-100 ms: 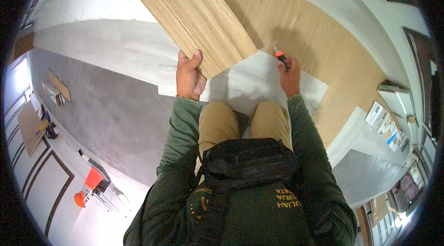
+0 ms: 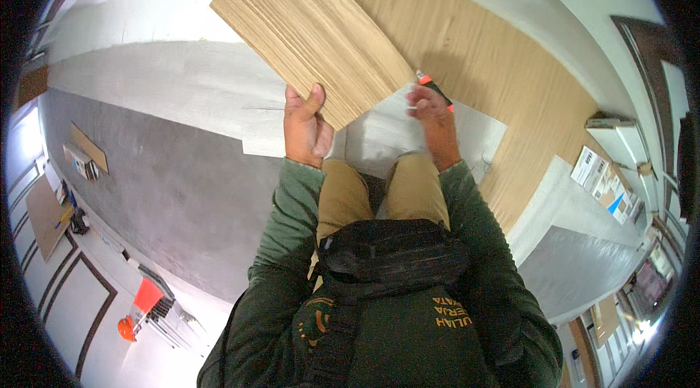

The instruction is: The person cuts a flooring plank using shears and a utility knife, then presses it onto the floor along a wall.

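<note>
My left hand [image 2: 306,125] grips the lower left edge of a wood-grain flooring plank [image 2: 313,30], its thumb on the top face. The plank is held up at a slant, its far end reaching the picture's upper edge. Close by the plank's right-hand corner, my right hand [image 2: 435,122] is curled round a black and red utility knife [image 2: 432,86] with a pale metallic tip. The fingers are slightly blurred. Beneath both hands lies a whitish underlay sheet [image 2: 379,133], and my knees rest at its near side.
Laid wood-grain flooring [image 2: 503,89] spreads along the right, up to the white wall [image 2: 583,52]. Bare grey floor [image 2: 160,162] lies to the left. A printed carton [image 2: 601,176] stands at the right. An orange helmet [image 2: 127,328] is at the lower left, near a red-topped object [image 2: 148,297].
My right hand has moved left with the utility knife, closer to the plank's corner. The plank is still in my left hand, and the whole view has shifted slightly.
</note>
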{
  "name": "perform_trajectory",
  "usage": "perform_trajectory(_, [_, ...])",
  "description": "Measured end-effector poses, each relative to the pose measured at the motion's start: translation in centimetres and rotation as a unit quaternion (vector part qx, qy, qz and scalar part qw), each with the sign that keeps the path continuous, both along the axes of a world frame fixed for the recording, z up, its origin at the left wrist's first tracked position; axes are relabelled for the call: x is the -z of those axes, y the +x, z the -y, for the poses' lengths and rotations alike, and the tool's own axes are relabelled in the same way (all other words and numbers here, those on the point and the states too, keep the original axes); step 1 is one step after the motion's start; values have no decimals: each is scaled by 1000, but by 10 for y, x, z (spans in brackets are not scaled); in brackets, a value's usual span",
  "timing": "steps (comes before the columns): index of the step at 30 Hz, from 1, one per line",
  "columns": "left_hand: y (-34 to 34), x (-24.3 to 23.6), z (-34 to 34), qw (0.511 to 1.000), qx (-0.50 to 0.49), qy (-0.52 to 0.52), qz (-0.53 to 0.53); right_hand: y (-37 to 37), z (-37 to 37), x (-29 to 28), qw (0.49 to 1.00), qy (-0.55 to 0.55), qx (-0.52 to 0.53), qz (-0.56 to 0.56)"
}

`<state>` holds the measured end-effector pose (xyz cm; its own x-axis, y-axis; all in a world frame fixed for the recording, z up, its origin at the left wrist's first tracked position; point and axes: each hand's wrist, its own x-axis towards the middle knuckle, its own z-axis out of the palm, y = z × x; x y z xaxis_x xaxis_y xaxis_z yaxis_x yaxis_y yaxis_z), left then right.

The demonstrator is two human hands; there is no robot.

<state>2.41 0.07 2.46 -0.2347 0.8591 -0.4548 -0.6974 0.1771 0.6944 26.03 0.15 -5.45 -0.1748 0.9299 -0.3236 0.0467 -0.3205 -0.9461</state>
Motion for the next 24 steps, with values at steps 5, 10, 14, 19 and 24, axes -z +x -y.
perform_trajectory(5, [60, -34, 61, 997, 6, 34, 68, -12, 52, -116, 985, -12, 56, -160])
perform_trajectory(10, [76, -76, 97, 989, 50, 108, 85, -12, 81, -163, 961, 39, 139, -238])
perform_trajectory(14, [80, -108, 128, 982, 62, 163, 75, -20, 103, -204, 930, 97, 177, -308])
perform_trajectory(19, [67, -114, 177, 937, 337, 37, -85, 17, 128, -236, 945, 167, 210, -189])
perform_trajectory(24, [60, -186, 215, 834, 252, 252, -421, 48, 158, -255, 967, 202, 140, -68])
